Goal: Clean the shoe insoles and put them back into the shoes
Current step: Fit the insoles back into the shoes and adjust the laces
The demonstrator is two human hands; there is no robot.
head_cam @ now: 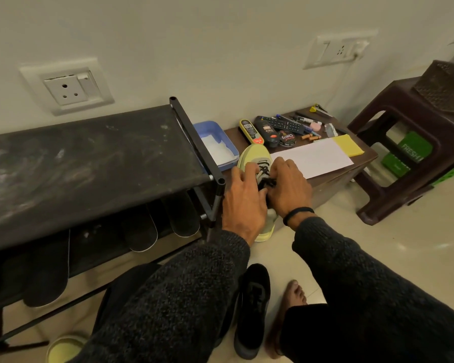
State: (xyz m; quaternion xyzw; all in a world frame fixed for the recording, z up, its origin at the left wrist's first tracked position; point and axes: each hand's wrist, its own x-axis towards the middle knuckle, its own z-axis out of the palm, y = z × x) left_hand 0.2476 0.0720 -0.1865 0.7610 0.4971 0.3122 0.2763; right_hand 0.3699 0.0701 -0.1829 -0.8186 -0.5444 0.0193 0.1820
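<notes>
A pale yellow shoe (254, 158) lies on the near left end of a low brown table (333, 176), toe pointing to the far wall, heel overhanging the near edge. Both hands are on it. The left hand (243, 197) rests over the left side of the opening, fingers curled down onto the upper. The right hand (288, 187) covers the right side, fingers bent and pinching the black laces (266, 176) at the tongue.

Left of the table stands a black shoe rack (89, 158); dark insoles (139, 226) hang from its lower shelf. A blue tray (220, 145) sits between rack and shoe. Far on the table lie polish tins (286, 138), a remote (283, 124) and pens. A white sheet (312, 158) lies right of the shoe. A black shoe (252, 310) stands on the floor, near, beside a bare foot (288, 310). A second yellow shoe (63, 348) shows at the near left edge. A brown stool (409, 142) stands at right.
</notes>
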